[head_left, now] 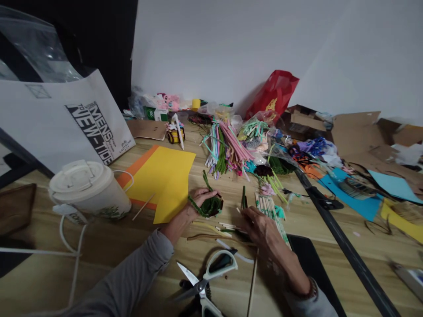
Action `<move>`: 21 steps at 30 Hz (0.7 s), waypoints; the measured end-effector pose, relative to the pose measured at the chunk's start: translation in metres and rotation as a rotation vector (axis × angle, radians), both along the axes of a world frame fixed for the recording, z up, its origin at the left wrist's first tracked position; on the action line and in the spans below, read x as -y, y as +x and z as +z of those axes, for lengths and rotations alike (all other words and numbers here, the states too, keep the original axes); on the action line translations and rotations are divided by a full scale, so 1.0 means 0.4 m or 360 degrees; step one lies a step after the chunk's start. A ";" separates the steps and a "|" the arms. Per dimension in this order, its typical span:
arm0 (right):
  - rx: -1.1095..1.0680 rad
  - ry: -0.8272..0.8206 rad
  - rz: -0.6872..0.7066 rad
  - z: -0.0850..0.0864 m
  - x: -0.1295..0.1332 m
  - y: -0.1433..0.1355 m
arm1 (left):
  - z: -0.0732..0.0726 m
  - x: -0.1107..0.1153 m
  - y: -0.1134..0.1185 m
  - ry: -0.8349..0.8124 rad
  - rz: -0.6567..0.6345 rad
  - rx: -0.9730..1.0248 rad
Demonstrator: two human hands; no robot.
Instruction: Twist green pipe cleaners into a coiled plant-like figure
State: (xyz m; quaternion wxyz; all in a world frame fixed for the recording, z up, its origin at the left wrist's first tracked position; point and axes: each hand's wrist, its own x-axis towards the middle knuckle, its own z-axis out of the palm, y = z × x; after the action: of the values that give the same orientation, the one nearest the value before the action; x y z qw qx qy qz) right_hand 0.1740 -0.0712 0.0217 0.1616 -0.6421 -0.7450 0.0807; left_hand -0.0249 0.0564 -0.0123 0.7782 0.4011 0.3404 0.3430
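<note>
My left hand (202,197) is closed around a coiled dark green bundle of pipe cleaners (211,206), with fuzzy green ends sticking out above and to the left. Across a short gap, my right hand (256,222) is pinched, and short dark green pipe cleaner pieces (243,197) rise at its fingertips. A pale thin tip also pokes out there. Beside that hand lie thin sticks in a green-printed wrapper (266,204). Loose sticks and pipe cleaners (228,228) lie between the hands. White-handled scissors (201,284) lie spread apart nearer to me.
Yellow paper sheets (168,176) and a lidded cup (89,189) are at left, before a large white bag (66,114). Pipe cleaner bundles (228,147) and a red bag (274,97) stand behind. A dark flat object (310,264) lies by my right forearm; cardboard boxes (357,132) are at right.
</note>
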 end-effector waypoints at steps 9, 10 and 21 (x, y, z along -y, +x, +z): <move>0.0529 -0.0050 -0.1148 -0.029 0.062 0.214 | 0.017 0.007 0.006 -0.0140 0.0009 0.0025; 0.0582 -0.0127 -0.1190 -0.032 0.069 0.226 | 0.019 0.008 0.005 -0.0136 0.0007 0.0023; 0.0682 -0.0172 -0.1138 -0.049 0.056 0.241 | 0.016 0.010 0.006 -0.0158 -0.0026 -0.0004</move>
State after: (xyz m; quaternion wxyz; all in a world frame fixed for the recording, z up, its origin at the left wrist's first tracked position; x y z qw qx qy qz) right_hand 0.2703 -0.0934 0.0019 -0.0130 -0.8701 -0.4866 -0.0769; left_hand -0.0227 0.0524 -0.0057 0.7995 0.3653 0.3546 0.3188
